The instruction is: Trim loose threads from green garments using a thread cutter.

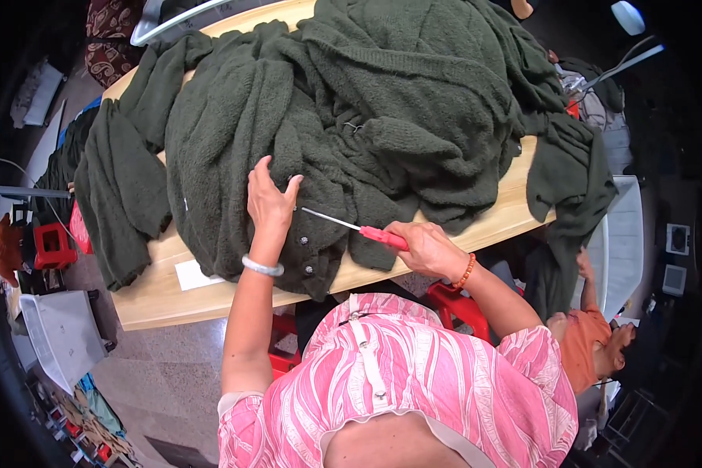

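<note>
A big pile of dark green knitted garments (366, 109) covers most of a wooden table (164, 292). My left hand (270, 199) presses flat on the near garment, fingers spread, just above a row of small buttons (304, 242). My right hand (421, 246) grips a red-handled thread snipper (355, 227); its thin metal blade points left toward my left thumb and touches the knit beside it. A silver bangle sits on my left wrist and an orange bead bracelet on my right wrist.
A white paper slip (191, 274) lies on the table's near edge. Red plastic stools (452, 304) stand under the table, another (52, 243) at the left. A small person in orange (593, 343) is at the lower right. A grey box (62, 335) sits on the floor.
</note>
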A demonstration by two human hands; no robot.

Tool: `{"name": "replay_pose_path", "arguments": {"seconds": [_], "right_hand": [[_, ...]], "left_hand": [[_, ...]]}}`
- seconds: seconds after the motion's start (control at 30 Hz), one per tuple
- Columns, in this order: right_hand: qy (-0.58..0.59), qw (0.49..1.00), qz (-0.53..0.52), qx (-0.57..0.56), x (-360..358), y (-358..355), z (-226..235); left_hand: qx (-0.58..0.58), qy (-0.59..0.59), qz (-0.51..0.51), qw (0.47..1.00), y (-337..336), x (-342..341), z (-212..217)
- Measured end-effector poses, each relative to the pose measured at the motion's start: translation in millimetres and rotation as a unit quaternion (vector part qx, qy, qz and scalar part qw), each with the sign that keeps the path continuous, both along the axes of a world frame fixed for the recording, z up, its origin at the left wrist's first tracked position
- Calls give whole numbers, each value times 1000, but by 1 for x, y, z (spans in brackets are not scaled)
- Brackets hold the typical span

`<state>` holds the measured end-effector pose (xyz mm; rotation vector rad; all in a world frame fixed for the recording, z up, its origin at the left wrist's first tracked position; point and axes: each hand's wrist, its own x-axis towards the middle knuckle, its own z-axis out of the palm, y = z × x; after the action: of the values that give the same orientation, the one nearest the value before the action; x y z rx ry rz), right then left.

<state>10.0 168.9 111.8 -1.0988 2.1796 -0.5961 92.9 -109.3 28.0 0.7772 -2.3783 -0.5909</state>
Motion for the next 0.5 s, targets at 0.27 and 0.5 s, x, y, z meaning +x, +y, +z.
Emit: {"name": "replay_pose_path", "arguments": {"seconds": [0.27, 0.5], "right_hand": [[125, 992, 27, -2, -7, -23, 5], [48, 993, 79, 69, 1, -23, 29]], "left_hand": [[549, 192, -50, 812, -24, -3, -52], [604, 217, -28, 766, -23, 5, -53]]}}
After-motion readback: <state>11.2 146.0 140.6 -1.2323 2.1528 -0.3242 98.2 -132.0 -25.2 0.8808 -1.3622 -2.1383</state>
